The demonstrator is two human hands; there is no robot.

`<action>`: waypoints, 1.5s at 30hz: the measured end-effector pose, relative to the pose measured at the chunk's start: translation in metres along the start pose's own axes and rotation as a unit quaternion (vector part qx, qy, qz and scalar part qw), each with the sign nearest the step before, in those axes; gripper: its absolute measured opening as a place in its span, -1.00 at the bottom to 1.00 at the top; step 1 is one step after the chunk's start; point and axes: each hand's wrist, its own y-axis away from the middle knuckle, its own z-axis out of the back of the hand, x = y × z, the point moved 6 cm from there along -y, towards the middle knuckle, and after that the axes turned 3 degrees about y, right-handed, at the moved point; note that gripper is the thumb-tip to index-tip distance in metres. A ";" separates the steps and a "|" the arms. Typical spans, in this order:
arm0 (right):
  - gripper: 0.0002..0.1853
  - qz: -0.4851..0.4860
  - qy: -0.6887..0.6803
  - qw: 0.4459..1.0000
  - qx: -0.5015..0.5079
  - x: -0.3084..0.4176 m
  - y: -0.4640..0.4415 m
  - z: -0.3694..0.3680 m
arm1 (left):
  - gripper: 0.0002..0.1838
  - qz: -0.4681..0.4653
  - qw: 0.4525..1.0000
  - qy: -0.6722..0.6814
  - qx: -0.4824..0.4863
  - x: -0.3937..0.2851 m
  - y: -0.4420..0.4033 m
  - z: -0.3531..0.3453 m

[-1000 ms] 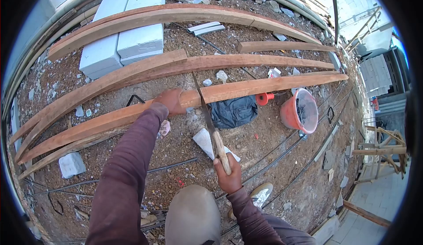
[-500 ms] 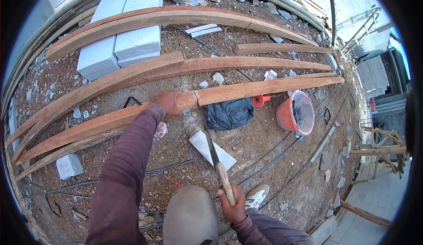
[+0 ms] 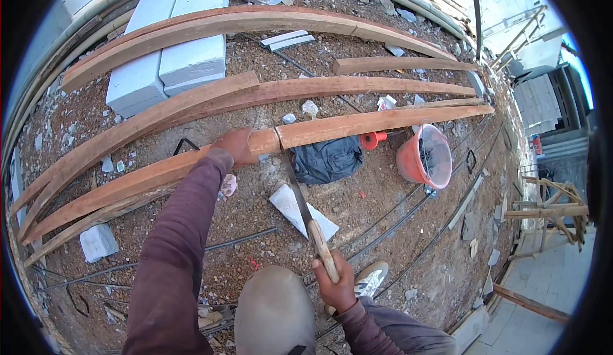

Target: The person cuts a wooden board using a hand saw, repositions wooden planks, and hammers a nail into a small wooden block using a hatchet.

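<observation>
My right hand (image 3: 335,285) is wrapped around the wooden handle of a handsaw (image 3: 295,188). The saw's narrow dark blade runs up and away from me, its far end in a cut across a long reddish wooden beam (image 3: 370,123). On the same beam, just left of the cut, lies my left hand (image 3: 235,148), gripping it from above with its fingers partly hidden. Right of the blade, under the beam, is a crumpled black plastic bag (image 3: 327,161). Below the blade a pale block (image 3: 302,212) lies on the dirt.
Other beams (image 3: 364,87) stretch across behind, one over white blocks (image 3: 195,61). To the right stand a red bucket (image 3: 412,158) and a red reel (image 3: 373,140). Thin steel rods (image 3: 396,224) cross the ground near my shoe (image 3: 370,279). A white chunk (image 3: 99,242) lies left.
My right hand and the saw have moved slightly forward, toward the beam. My left hand stays on the beam. The whole view has shifted a little.
</observation>
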 end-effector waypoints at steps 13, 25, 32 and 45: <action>-0.76 0.055 0.031 0.998 -0.004 -0.015 -0.031 -0.014 | -0.18 -0.002 1.000 -0.017 -0.003 -0.003 -0.001 -0.001; -0.73 0.032 0.029 0.999 -0.008 -0.007 -0.019 -0.015 | -0.22 -0.004 1.000 -0.004 -0.004 0.005 -0.004 -0.008; -0.75 -0.003 -0.007 1.000 0.008 -0.004 -0.017 -0.011 | -0.20 -0.010 1.000 0.012 0.003 0.013 -0.009 -0.006; -0.76 0.033 0.023 0.999 0.005 -0.003 -0.005 -0.005 | -0.11 -0.018 1.000 0.001 0.013 0.016 -0.014 -0.009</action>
